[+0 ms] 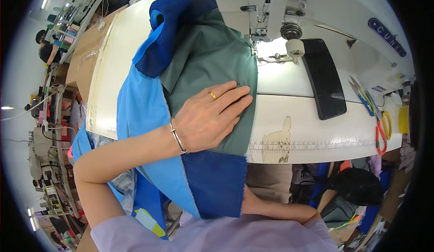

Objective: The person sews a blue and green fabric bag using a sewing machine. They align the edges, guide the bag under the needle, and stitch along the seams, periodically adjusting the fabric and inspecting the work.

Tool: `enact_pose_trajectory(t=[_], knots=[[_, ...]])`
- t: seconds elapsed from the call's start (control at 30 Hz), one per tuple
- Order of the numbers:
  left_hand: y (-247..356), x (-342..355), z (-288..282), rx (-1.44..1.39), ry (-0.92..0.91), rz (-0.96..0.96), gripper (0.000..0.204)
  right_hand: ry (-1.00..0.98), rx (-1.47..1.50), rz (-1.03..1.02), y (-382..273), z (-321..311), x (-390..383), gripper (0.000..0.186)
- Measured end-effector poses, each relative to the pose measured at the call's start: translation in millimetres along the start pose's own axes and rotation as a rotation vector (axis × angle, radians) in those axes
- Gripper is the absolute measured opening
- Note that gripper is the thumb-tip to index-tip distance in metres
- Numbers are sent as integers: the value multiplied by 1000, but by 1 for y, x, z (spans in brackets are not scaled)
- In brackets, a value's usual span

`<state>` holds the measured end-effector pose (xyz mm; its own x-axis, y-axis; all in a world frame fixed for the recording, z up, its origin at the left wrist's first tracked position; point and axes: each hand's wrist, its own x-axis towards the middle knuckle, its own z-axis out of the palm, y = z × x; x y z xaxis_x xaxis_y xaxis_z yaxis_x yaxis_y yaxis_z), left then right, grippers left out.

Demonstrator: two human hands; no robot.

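Note:
My left hand [214,111] lies flat on the grey-green panel of a garment piece [199,66], fingers stretched toward its right edge. It wears a gold ring and a bangle. Light blue and dark blue mesh panels join the green one, and the far mesh part is folded over. The cloth's right edge runs up to the lit presser foot [252,48] of a sewing machine [280,7]. My right hand [247,201] is at the near mesh part that hangs over the table edge; its fingers are hidden behind the cloth.
A black phone [323,78] lies on the white table [312,130], right of the needle area. Scissors with red handles [380,134] and further tools lie at the right. A ruler strip runs along the front edge. Other machines and a person [45,48] appear at far left.

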<state>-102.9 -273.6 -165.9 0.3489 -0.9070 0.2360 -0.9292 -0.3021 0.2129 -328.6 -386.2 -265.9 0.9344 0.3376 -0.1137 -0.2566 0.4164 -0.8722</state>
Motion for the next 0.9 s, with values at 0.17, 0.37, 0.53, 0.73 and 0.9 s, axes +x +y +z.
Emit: enact_pose_trajectory(t=[0.17, 0.37, 0.53, 0.73, 0.9], knots=[[1, -6, -3, -9, 9, 50, 52, -72, -99, 216, -5, -1, -16, 53], [-2, 3, -4, -34, 15, 86, 47, -123, -68, 169, 76, 7, -44, 61], [-13, 10, -3, 0, 37, 88, 43, -16, -5, 97, 74, 6, -33, 61], [-35, 33, -3, -31, 55, 88, 37, 9, -87, 0, 35, -9, -7, 60], [-56, 51, 0, 13, 104, 123, 25, 104, -278, -79, 7, -15, 14, 54]])
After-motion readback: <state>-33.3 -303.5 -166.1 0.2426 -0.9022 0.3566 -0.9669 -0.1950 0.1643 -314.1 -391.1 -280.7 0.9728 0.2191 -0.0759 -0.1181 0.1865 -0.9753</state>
